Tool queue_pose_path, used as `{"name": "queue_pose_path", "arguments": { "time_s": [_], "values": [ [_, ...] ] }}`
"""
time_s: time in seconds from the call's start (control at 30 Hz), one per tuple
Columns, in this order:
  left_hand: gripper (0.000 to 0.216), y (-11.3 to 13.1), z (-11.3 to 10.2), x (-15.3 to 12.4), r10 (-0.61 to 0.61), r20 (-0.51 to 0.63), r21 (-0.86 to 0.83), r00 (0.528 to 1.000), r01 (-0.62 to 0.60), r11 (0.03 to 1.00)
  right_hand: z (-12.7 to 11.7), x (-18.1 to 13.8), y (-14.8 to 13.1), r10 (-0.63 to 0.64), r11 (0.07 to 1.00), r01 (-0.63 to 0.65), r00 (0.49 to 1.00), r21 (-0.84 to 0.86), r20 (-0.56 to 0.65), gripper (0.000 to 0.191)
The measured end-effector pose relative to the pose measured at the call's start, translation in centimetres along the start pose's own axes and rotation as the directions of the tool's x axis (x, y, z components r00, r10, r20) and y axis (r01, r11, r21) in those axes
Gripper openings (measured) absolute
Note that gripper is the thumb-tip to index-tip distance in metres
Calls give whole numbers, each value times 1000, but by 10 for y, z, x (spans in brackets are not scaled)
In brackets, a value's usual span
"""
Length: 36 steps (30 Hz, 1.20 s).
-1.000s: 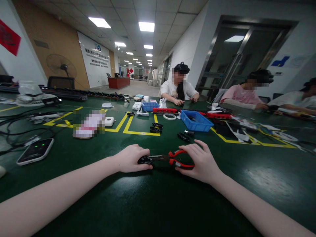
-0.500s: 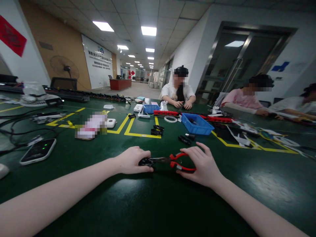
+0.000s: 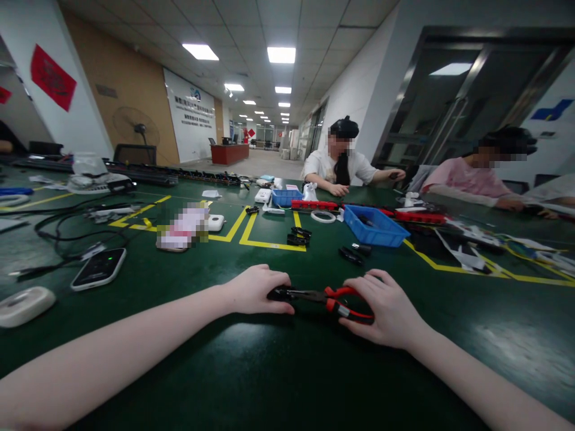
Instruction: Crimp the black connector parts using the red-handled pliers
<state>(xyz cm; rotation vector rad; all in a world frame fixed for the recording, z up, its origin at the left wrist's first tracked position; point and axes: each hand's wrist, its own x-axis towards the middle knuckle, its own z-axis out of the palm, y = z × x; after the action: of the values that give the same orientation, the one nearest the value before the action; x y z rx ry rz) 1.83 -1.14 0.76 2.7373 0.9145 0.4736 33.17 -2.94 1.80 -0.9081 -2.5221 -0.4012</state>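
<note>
Between thumb and fingers, my left hand (image 3: pixel 261 290) grips a small black part (image 3: pixel 281 294), most of it hidden by the fingers. My right hand (image 3: pixel 385 305) is wrapped round the red handles of a pair of long-nose pliers (image 3: pixel 331 297). The jaws point left and meet the black part at my left fingertips; whether they clamp it I cannot tell. Both hands are just above the green table (image 3: pixel 269 371). Beyond them lie black parts (image 3: pixel 299 236) on yellow tape and another black piece (image 3: pixel 350 255).
A blue bin (image 3: pixel 375 226) stands beyond my right hand, near a red strip (image 3: pixel 315 205) and a white ring (image 3: pixel 323 216). Leftward are a phone (image 3: pixel 183 226), a black device (image 3: pixel 99 269), cables (image 3: pixel 56 230) and a white rounded object (image 3: pixel 27 306). People sit across the table.
The view has swung left, so things appear further right. The plier handles look closer together in my right hand. The person opposite has stretched one arm out sideways.
</note>
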Motion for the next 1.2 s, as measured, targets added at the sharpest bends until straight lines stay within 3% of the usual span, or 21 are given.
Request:
{"name": "queue_pose_path", "arguments": {
  "time_s": [0.47,0.63,0.77,0.93,1.2],
  "values": [
    [43,-3,1,-1,-3,-10,-13,1000,3,1000,-4,4,-3,81,992,-93,987,82,137,39],
    [43,-4,1,0,12,-2,-5,1000,-12,1000,0,1,4,107,989,-121,982,82,156,44],
    [42,-5,2,2,20,1,-2,1000,-20,1000,2,0,6,119,987,-136,978,89,174,60],
    [40,-6,4,3,26,5,3,1000,-26,1000,2,2,5,153,982,-174,957,68,245,54],
    [40,-5,3,1,70,0,26,998,-70,997,2,1,4,116,989,-131,975,66,192,49]
  ]
}}
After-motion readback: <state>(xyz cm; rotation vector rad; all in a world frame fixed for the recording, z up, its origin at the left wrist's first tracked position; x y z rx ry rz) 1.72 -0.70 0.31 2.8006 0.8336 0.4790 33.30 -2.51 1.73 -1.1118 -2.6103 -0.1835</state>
